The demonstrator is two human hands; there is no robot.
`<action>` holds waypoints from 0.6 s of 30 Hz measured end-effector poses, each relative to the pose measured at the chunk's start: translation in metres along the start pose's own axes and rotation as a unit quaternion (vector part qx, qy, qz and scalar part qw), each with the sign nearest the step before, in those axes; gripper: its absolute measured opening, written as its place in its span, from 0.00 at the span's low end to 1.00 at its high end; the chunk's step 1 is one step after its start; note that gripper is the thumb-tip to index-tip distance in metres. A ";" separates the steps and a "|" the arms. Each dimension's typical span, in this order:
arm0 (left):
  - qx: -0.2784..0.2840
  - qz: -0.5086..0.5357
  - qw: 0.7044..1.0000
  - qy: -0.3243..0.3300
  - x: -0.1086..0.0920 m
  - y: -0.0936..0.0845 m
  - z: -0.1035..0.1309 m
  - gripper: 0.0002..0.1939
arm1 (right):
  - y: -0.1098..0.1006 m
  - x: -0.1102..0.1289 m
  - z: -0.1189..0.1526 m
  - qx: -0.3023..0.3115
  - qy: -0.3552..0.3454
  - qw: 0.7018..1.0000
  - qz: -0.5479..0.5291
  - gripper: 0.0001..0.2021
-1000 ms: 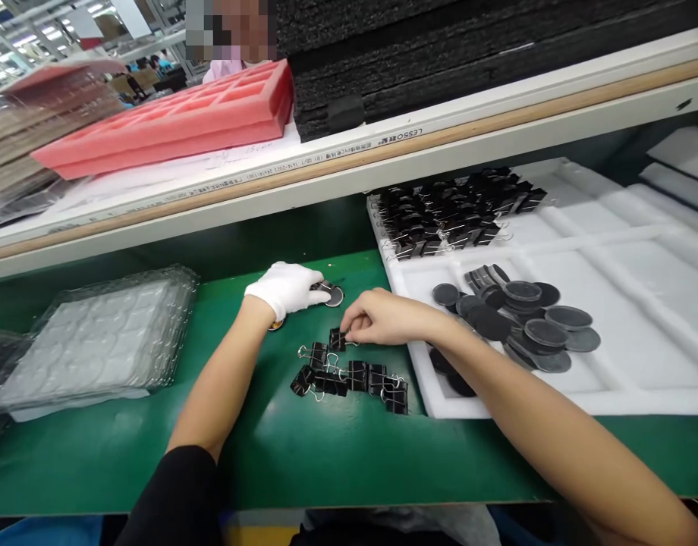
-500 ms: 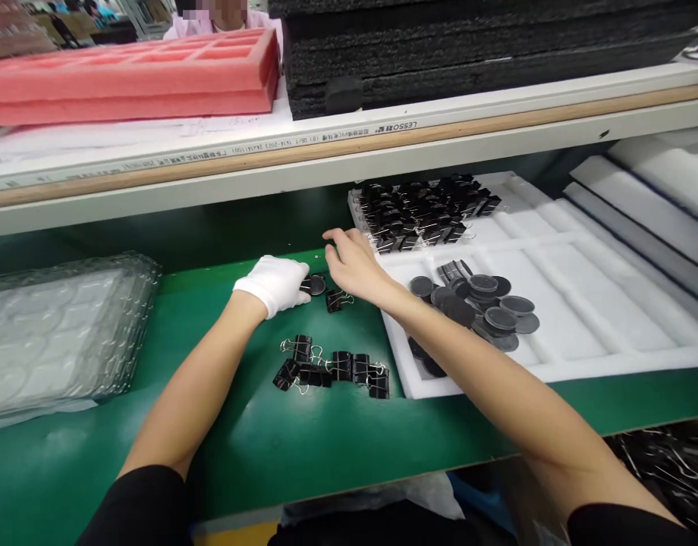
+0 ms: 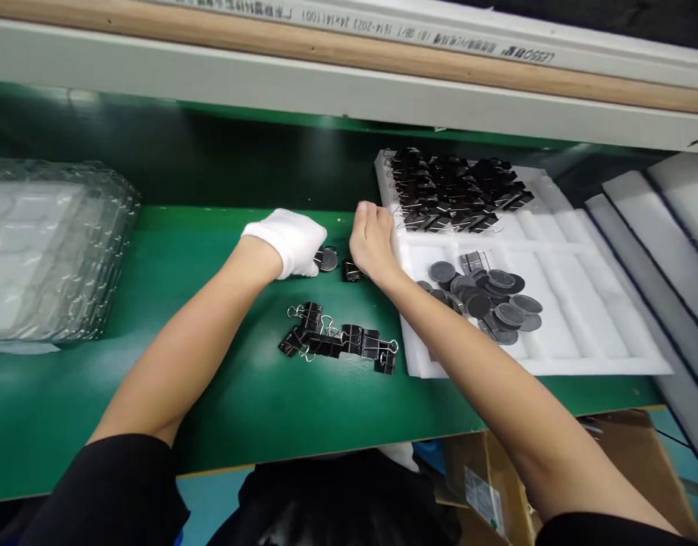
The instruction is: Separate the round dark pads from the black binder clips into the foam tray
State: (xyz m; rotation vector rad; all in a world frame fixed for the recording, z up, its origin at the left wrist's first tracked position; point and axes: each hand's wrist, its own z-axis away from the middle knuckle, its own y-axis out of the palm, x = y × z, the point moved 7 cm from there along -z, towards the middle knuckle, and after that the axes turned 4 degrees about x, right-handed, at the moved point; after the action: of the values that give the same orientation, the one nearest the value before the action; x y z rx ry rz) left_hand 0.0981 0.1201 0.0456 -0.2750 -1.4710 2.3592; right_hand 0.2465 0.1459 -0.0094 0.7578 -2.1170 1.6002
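My left hand [image 3: 292, 241], in a white glove, is closed round the left side of a dark round disc [image 3: 328, 259]. Thin silver wire shows beside the disc at the glove's fingertips. Bare and with its fingers bent close together, my right hand [image 3: 372, 241] is by the left edge of the white foam tray [image 3: 559, 303]; whatever its fingers may hold is hidden. Just below that hand a black binder clip [image 3: 352, 271] lies on the green table. Several more black binder clips [image 3: 326, 345] are clustered nearer to me.
In the tray lie a heap of dark discs [image 3: 500, 303] and rows of black binder clips [image 3: 451, 189]. Stacked clear plastic trays [image 3: 47, 250] stand at left. White foam sheets [image 3: 656, 220] lean at right. A shelf edge [image 3: 349, 72] crosses above; a cardboard box [image 3: 485, 478] is below the table.
The view has tilted down, taking the upper shelf's foam mostly out of sight. My right hand has shifted toward the tray's edge and its spread fingers have drawn together. My left hand keeps the disc.
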 end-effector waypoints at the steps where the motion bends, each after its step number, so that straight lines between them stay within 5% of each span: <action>1: 0.003 0.010 1.000 0.010 0.001 0.003 -0.002 0.23 | 0.000 0.000 0.000 0.000 -0.002 1.000 0.003 0.29; 7: 0.013 0.019 0.999 0.041 -0.011 0.012 -0.003 0.25 | 0.001 -0.002 0.001 -0.017 -0.009 1.000 0.006 0.31; 18: -0.002 -0.016 1.000 0.022 -0.027 0.004 0.010 0.22 | -0.001 0.005 -0.001 -0.012 0.007 1.000 0.005 0.30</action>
State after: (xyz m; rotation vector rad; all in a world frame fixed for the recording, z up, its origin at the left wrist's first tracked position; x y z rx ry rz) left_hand 0.1186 0.0997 0.0460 -0.3009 -1.4482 2.3115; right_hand 0.2428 0.1453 -0.0055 0.7262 -2.1303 1.5779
